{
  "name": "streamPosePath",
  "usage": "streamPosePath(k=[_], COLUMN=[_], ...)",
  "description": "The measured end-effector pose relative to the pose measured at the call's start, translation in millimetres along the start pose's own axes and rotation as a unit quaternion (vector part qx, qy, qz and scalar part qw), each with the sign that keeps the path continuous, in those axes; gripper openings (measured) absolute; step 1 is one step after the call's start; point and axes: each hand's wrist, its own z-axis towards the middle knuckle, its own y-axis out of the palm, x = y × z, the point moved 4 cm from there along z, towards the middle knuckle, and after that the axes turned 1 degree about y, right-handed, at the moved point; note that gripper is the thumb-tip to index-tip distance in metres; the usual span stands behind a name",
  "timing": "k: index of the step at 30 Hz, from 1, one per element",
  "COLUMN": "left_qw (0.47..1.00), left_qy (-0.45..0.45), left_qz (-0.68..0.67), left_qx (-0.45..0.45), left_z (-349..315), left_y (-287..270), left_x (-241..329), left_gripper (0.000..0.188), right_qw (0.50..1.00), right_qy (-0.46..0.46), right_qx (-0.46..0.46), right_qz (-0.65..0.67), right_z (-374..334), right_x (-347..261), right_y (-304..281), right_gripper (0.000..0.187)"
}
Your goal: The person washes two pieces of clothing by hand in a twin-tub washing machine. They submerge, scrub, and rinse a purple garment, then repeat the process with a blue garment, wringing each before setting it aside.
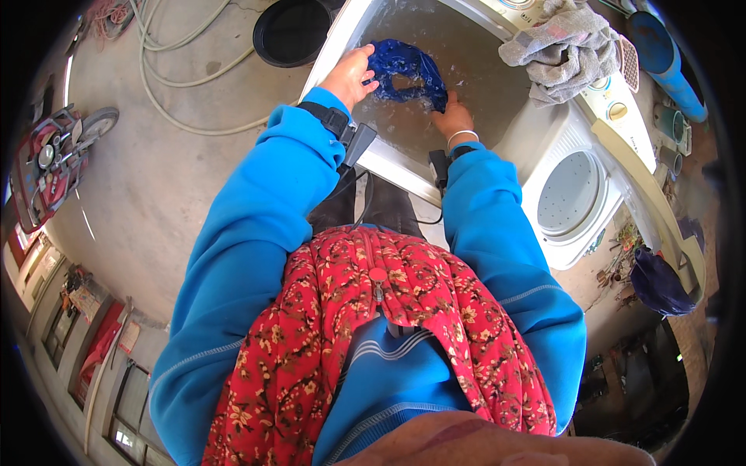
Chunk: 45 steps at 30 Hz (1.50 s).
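Observation:
A wet, dark blue cloth (426, 67) is spread in a loose ring at the surface of the murky grey water (482, 85). The water fills the wash tub of a white twin-tub washing machine (392, 163). At the cloth's left edge, my left hand (350, 76) is closed on it with curled fingers. My right hand (454, 119), with a white bangle at the wrist, pinches its lower right end; those fingertips are partly hidden. Both hands are over the tub, and the kind of garment cannot be made out.
A grey cloth (563, 48) lies on the machine's control panel, by a knob (618, 110). Right of the wash tub is the round spin tub (573, 193), with a raised lid (657, 202) beyond. A black basin (292, 33), a hose (151, 81) and a red motorcycle (54, 159) stand leftward.

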Motion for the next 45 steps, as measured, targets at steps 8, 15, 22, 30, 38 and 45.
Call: streamPosePath(k=[8, 15, 22, 30, 38, 45], left_qw=[0.999, 0.987, 0.98, 0.964, 0.95, 0.941], left_qy=[-0.011, -0.068, -0.05, -0.066, -0.081, -0.116], left_qz=[0.043, 0.142, 0.025, -0.017, 0.002, -0.062], left_qx=[-0.005, -0.027, -0.191, -0.258, -0.3, -0.313], left_z=[-2, -15, -27, -25, -21, -25], left_y=[1, 15, 33, 33, 40, 45], left_x=[1, 5, 4, -2, -6, -5], left_gripper=[0.062, 0.073, 0.093, 0.09, 0.064, 0.059], right_qw=[0.992, 0.929, 0.83, 0.814, 0.721, 0.851], right_qy=[0.086, -0.139, -0.285, -0.331, -0.281, -0.367], right_qx=[0.07, -0.066, -0.186, -0.123, -0.093, 0.363], right_qz=[0.057, 0.338, 0.442, 0.461, 0.627, 0.094], right_z=[30, 2, -89, -120, -121, -105], right_x=[69, -33, -105, -133, -125, -150], right_y=[16, -44, -160, -153, -162, -160], right_gripper=[0.054, 0.042, 0.03, 0.043, 0.054, 0.026])
